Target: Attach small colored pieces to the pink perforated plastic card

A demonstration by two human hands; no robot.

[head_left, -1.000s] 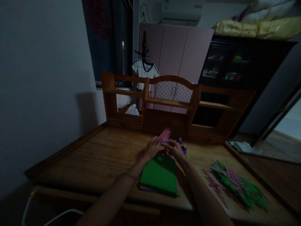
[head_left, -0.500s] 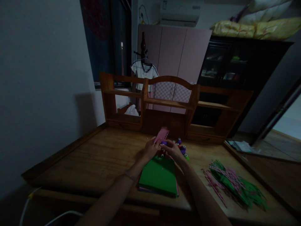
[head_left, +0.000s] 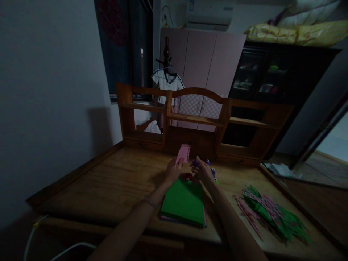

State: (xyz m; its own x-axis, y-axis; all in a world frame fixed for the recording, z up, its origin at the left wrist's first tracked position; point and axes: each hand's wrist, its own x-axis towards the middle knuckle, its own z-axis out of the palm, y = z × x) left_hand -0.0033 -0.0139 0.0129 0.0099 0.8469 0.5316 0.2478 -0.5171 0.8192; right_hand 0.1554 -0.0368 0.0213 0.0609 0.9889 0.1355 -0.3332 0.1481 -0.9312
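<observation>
My left hand [head_left: 173, 170] pinches a small pink paper strip [head_left: 182, 156] and holds it upright above the wooden desk [head_left: 114, 185]. My right hand [head_left: 203, 171] is just to its right, fingers closed on a small purple punch [head_left: 195, 163]. Several more small punches [head_left: 212, 170] lie beyond that hand. Below both hands sits a stack of paper sheets with a green sheet [head_left: 184, 203] on top.
A heap of pink and green paper strips [head_left: 272, 214] lies at the desk's right. A wooden shelf unit [head_left: 195, 119] stands along the back of the desk. A white cable [head_left: 54, 250] hangs at the lower left. The room is dim.
The pink strip has come away from the purple punch and now stands upright to the left. My two hands have drawn slightly apart.
</observation>
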